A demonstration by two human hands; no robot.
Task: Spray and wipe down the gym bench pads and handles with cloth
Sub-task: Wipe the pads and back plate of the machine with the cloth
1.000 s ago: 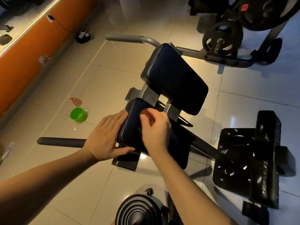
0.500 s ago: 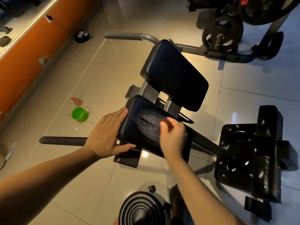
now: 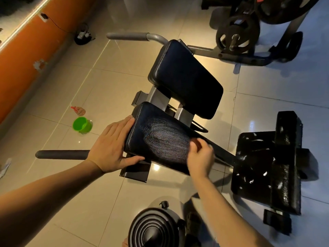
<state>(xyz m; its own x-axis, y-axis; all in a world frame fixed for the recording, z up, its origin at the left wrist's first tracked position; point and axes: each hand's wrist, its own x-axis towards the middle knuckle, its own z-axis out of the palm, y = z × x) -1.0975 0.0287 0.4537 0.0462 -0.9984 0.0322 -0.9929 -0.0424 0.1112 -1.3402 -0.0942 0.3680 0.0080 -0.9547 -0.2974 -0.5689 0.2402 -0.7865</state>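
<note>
Bench sat mid-frame on a glossy beige tiled floor, grey metal frame, two black padded cushions. Upper pad was a rounded rectangle, grained vinyl, tilted, centre of frame. Lower pad lay just below it, same black vinyl, with a dull greyish streaked patch across its middle.

Left hand lay flat against the lower pad's left end, fingers straight and together, thumb stretched along the near lower edge. Right hand sat at the pad's right end, fingers curled, motion-blurred; cannot tell whether it held a cloth, none was visible.

Grey tubular handle stuck out left of the upper pad, top centre. Black foam-covered handle ran left from behind the left hand.

Green plastic cup stood on the floor centre left, with a small red-tipped item just above it, too small to tell what. Black footplate with white scuffs was at right. Round black iron weight plates on a rack were upper right. Ribbed round black object sat at the bottom centre. Orange wall ran along the upper left.
</note>
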